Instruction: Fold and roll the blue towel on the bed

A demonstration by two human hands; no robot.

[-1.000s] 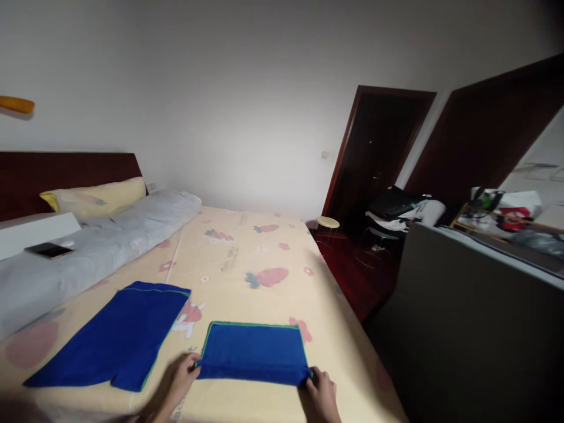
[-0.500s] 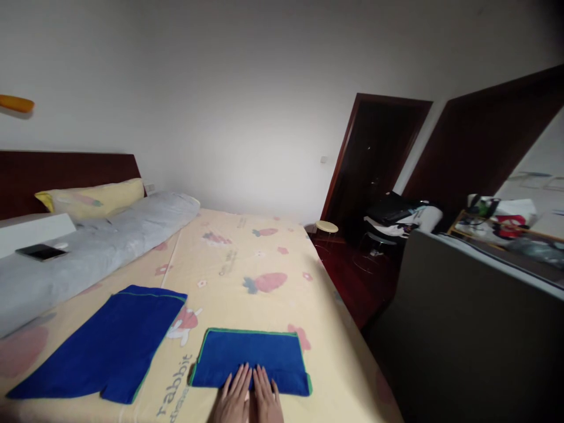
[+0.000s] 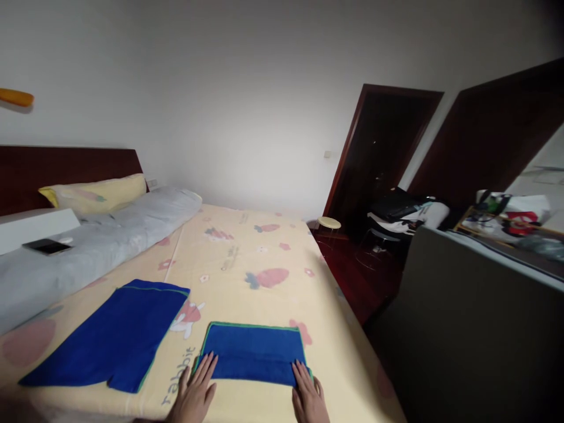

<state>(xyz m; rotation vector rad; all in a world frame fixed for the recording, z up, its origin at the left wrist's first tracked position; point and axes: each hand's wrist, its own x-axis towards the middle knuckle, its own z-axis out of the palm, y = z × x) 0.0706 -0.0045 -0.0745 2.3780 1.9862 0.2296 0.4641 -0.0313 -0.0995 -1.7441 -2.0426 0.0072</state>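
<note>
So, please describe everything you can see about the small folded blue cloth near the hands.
The folded blue cloth is a flat rectangle with a thin green border, soft like towel fabric. It lies on the yellow bedsheet near the bed's front edge. The left hand and right hand press flat on its near corners.

Dim, soft indoor light; edges warped, corners dark.

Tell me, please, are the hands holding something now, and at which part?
Nothing is gripped. The left hand and right hand lie flat, fingers extended, on the near corners of the folded blue cloth on the bed.
</note>
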